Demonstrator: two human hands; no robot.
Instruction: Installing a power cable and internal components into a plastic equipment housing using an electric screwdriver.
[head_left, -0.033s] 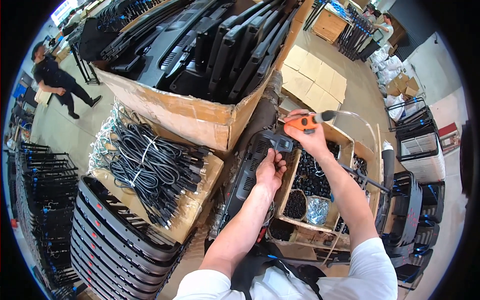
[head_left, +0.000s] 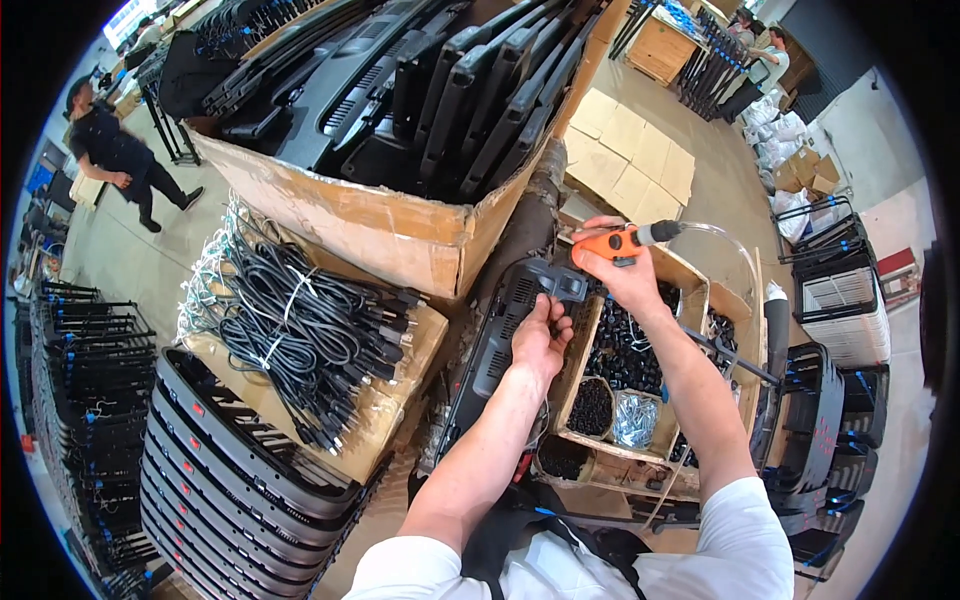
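A bundle of black cables (head_left: 300, 320) lies on cardboard at the left; beside it the long black plastic panel (head_left: 497, 345) lies slanted in front of the person. The left hand (head_left: 540, 340) touches the panel near its upper end, fingers loosely curled; whether they pinch anything small I cannot tell. The right hand (head_left: 622, 280) is wrapped firmly around an orange power tool (head_left: 608, 245), its working tip hidden. The step looks like fastening work on the panel, and the next move calls for a steady panel and careful aim. Farther right, a divided wooden box (head_left: 640, 459) holds silver screws (head_left: 635, 420) and black parts
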